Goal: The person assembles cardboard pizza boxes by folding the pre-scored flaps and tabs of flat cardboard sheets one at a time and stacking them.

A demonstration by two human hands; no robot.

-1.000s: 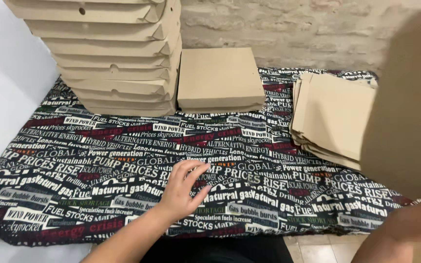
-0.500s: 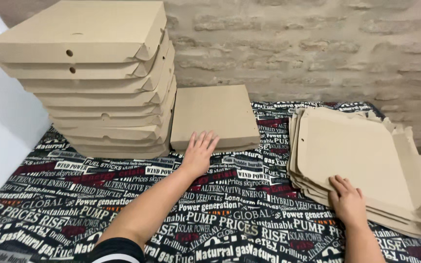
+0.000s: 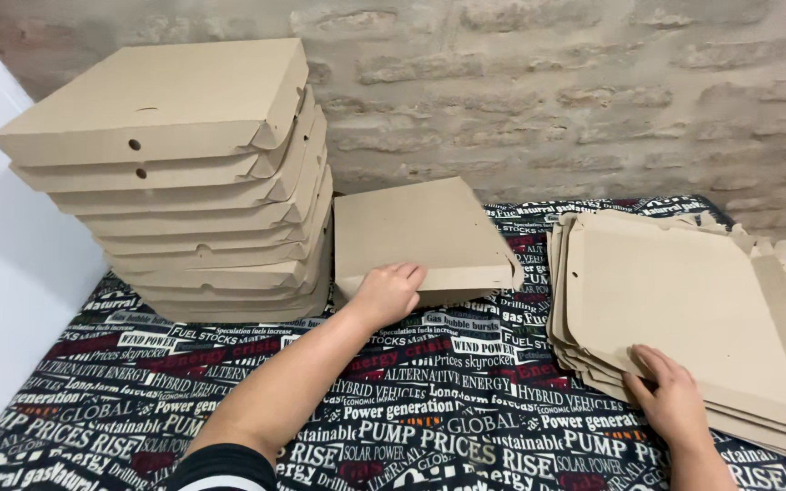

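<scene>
From my remote station I am logging the left hand (image 3: 387, 293) reaching forward at roughly 12 o'clock from the body, forearm stretched straight across the printed cloth (image 3: 411, 409), palm down. Its fingers are curling over the near edge of a single folded cardboard box (image 3: 416, 232), thumb tucked below; the hand is gripping that front edge, and the box is sitting tilted, near side slightly raised, just beside the tall stack of folded boxes (image 3: 202, 182) at 10 o'clock. The right hand (image 3: 675, 400) is lying at about 3 o'clock, wrist low, fingers spread flat and pressing on the near corner of the pile of flat cardboard blanks (image 3: 684, 300); it is open and I cannot tell whether the fingertips are catching a sheet's edge. The two hands are working well apart. A brick wall (image 3: 548, 91) is standing behind everything at 12 o'clock.
</scene>
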